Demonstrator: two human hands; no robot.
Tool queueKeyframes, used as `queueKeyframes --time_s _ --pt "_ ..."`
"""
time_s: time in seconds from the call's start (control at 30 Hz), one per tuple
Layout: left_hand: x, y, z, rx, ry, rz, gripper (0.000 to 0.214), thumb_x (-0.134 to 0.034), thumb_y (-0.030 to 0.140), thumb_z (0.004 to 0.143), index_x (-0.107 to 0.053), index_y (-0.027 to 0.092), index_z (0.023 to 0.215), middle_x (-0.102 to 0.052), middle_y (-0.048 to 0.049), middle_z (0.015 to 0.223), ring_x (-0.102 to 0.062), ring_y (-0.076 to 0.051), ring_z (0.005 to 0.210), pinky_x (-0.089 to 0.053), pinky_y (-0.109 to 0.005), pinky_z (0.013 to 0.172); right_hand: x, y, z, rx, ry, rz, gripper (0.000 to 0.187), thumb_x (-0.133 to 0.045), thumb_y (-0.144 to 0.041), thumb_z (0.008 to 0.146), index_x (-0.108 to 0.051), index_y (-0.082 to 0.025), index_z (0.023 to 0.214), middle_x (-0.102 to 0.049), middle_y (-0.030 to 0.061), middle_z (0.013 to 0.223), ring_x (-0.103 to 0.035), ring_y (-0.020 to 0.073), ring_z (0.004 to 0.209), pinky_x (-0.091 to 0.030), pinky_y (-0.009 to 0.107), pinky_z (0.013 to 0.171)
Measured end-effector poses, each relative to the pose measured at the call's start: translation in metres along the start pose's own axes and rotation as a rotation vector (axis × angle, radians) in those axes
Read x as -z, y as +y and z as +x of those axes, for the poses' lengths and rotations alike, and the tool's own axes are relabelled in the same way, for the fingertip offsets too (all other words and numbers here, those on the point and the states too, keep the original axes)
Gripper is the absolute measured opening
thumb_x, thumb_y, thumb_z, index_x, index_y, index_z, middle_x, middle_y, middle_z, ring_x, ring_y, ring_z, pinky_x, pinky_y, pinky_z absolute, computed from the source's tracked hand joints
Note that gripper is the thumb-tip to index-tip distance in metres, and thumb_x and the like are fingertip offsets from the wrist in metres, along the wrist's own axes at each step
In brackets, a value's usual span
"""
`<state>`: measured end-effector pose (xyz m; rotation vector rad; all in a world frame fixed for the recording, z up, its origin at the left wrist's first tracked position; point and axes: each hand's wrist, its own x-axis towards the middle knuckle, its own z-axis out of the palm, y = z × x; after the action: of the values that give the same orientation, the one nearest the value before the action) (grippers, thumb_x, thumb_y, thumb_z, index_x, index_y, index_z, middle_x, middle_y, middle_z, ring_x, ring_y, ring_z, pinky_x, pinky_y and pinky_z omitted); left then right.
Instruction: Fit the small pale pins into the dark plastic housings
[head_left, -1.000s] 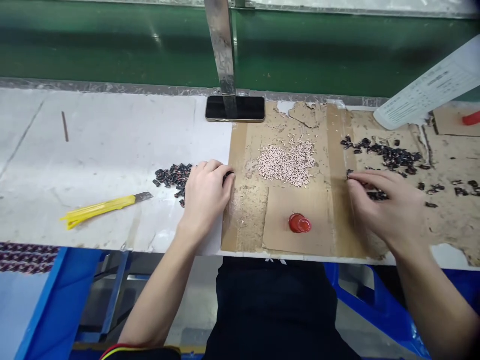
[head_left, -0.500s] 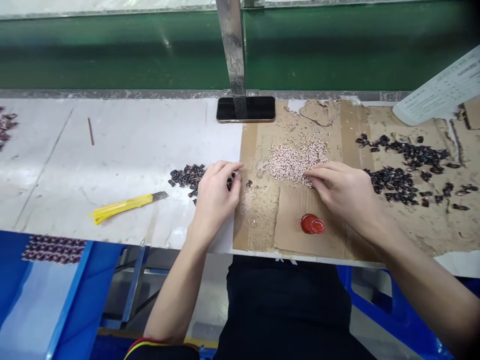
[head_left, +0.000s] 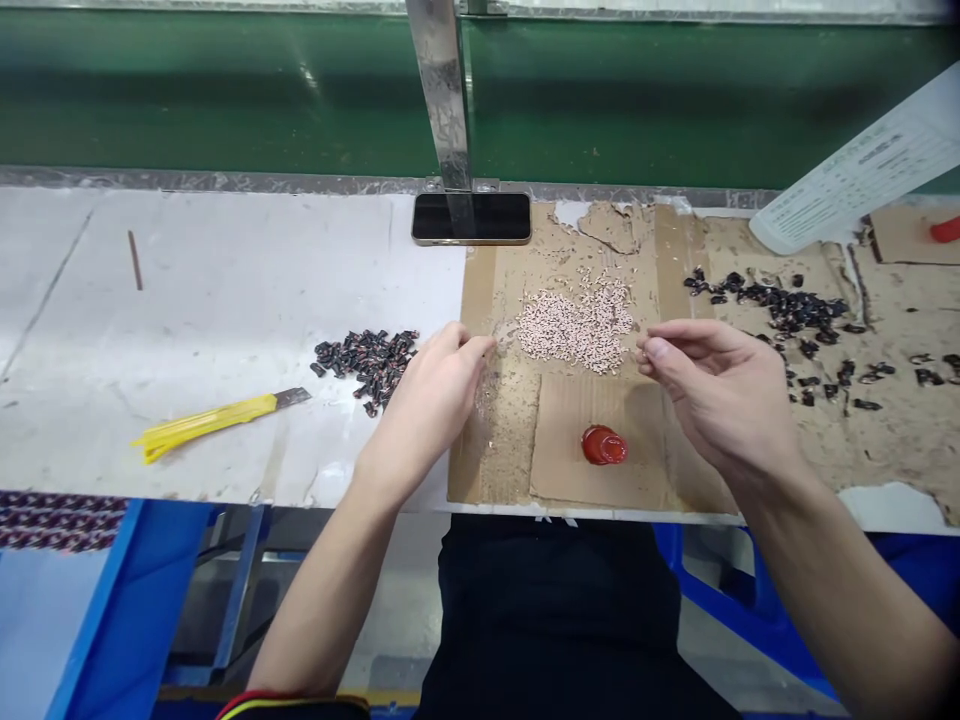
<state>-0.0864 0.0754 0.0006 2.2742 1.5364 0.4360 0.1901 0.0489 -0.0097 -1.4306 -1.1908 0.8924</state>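
Note:
My left hand is closed in a pinch at the left edge of the cardboard; whatever its fingertips hold is hidden. Close by its outer side lies a heap of small dark pieces. My right hand pinches with thumb and forefinger, just right of a spread pile of tiny pale pink pieces. What sits between those fingertips is too small to name. A glossy red blob rests on a small cardboard square between the hands, nearer my body.
A yellow-handled utility knife lies at left, its blade bare. At the back a phone lies by a metal post. More dark pieces and a leaning translucent bottle are on the right.
My right hand has lifted off the pale pile and moved right, its fingers pinched. My left hand has turned slightly, its fingertips coming closer together. The view has shifted a little rightward.

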Motion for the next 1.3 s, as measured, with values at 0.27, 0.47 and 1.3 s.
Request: queueKeyframes --time_s 0.27,0.47,1.3 --pt "-0.006 0.069 -0.019 0.06 0.187 -1.013 0.012 -0.07 0.012 0.096 -0.076 0.021 0.101 -0.074 -0.0029 0.104 -0.074 -0.014 0.092 -0.064 -0.028 0.084 -0.008 -0.027 -0.025 -0.306 -0.129 0.444 0.015 -0.092 -0.035 0.078 -0.08 -0.031 0.086 -0.075 -0.0046 0.083 -0.068 0.0062 0.066 -0.061 0.016 0.062" --pt "-0.025 0.096 -0.022 -0.066 0.28 -0.943 0.01 -0.072 0.012 0.096 -0.075 0.02 0.1 -0.078 -0.0031 0.1 -0.075 -0.013 0.089 -0.066 -0.026 0.081 -0.009 -0.027 -0.038 -0.138 -0.122 0.289 0.013 -0.086 -0.036 0.085 -0.078 -0.03 0.094 -0.078 -0.0036 0.083 -0.073 0.0095 0.069 -0.064 0.019 0.064" --pt "-0.017 0.084 -0.022 0.289 -0.249 -1.337 0.012 -0.068 0.02 0.091 -0.07 0.019 0.079 -0.058 0.0022 0.064 -0.049 -0.009 0.054 -0.038 -0.021 0.045 0.004 -0.041 -0.038 0.305 -0.409 -0.197 0.024 -0.075 -0.008 0.089 -0.077 -0.03 0.098 -0.076 0.0008 0.097 -0.073 0.018 0.089 -0.062 0.03 0.07"
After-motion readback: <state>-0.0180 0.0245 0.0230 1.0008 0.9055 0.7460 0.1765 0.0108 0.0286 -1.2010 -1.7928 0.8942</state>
